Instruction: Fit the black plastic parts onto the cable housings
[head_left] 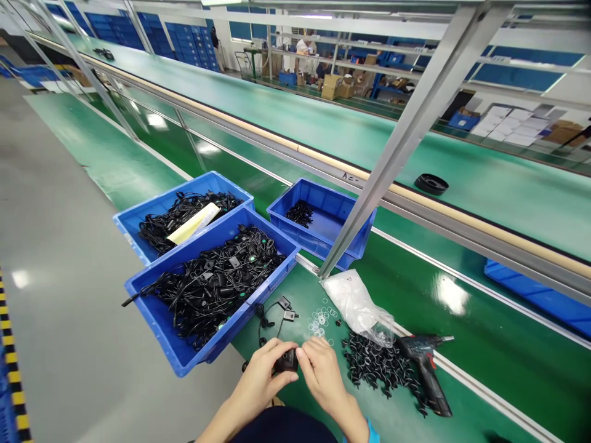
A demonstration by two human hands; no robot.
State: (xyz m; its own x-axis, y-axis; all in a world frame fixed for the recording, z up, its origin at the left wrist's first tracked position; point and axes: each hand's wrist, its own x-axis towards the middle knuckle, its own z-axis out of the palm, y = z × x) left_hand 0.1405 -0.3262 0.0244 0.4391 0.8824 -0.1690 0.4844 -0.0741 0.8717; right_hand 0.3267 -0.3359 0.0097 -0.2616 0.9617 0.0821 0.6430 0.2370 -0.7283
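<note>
My left hand point(264, 372) grips a small black plastic housing point(287, 362) between thumb and fingers, just above the green worktop's near edge. Closed in a pinch, my right hand point(322, 370) meets the housing's right side; whatever its fingertips hold is hidden. Behind my left hand lie a black cable point(263, 317) and two small grey box-shaped parts point(289, 315). Clear thin rings point(319, 320) are scattered beyond my right hand. To its right spreads a pile of small black curved parts point(376, 363), with a cordless screwdriver point(425, 369) beside it.
Two blue bins point(272, 289) full of black cables stand at left. Another blue bin point(323, 241), holding small black parts, sits behind an upright metal post point(397, 141). A white plastic bag point(353, 298) lies at its foot. A black round part point(431, 183) rests on the conveyor point(277, 117).
</note>
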